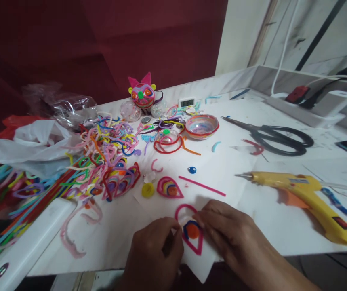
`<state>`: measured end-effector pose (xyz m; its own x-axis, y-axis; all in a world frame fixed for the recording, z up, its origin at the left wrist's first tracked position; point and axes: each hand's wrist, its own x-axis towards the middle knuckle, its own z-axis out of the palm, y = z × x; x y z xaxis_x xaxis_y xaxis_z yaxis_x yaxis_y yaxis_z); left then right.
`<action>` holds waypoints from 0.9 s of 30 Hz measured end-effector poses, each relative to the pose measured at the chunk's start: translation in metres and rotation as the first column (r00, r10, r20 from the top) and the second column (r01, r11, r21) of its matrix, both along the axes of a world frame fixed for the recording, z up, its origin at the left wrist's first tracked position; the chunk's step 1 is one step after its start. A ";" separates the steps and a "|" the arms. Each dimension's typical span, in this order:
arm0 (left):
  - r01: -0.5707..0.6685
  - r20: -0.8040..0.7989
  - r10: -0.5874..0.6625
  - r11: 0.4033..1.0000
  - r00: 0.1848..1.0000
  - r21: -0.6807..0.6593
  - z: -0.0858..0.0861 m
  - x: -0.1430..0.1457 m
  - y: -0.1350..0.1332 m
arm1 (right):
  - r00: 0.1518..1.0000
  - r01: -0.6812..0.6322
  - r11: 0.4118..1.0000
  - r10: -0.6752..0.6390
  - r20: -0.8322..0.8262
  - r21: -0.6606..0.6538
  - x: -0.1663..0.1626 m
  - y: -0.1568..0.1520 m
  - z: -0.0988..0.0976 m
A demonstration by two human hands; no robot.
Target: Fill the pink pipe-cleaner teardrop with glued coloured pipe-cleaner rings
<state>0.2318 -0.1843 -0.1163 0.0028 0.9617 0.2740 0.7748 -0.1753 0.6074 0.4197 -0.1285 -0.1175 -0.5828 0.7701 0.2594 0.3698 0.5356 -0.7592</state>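
Between my two hands lies a teardrop-shaped pipe-cleaner piece point(199, 247) with a pink outline and an orange disc ringed in dark blue, on a scrap of white paper point(202, 268) at the table's front edge. My left hand point(158, 248) pinches its left side, fingers closed. On the upper right side, the fingertips of my right hand point(230, 230) are pressed together over the pink outline. Just behind is a similar teardrop point(169, 188) filled with coloured bands. A straight pink pipe cleaner point(202, 186), a yellow coil point(148, 190) and a small blue coil point(192, 169) lie around it.
To the right lie a yellow glue gun point(291, 182) and black-handled scissors point(270, 135). A coiled bowl point(202, 126), a digital clock point(186, 102) and a decorated mask-like ball point(143, 95) stand behind. Tangled pipe cleaners point(112, 137) and plastic bags point(43, 137) fill the left.
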 end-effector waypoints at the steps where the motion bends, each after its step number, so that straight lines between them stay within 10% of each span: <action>1: 0.004 -0.005 -0.004 1.000 1.000 -0.001 -0.001 0.000 0.000 | 1.000 0.008 1.000 -0.008 0.001 0.010 -0.001 0.001 -0.001; 27: 0.127 -0.244 -0.111 0.991 0.963 0.049 -0.003 0.000 -0.001 | 0.996 0.027 1.000 -0.028 0.079 0.016 -0.003 0.003 -0.003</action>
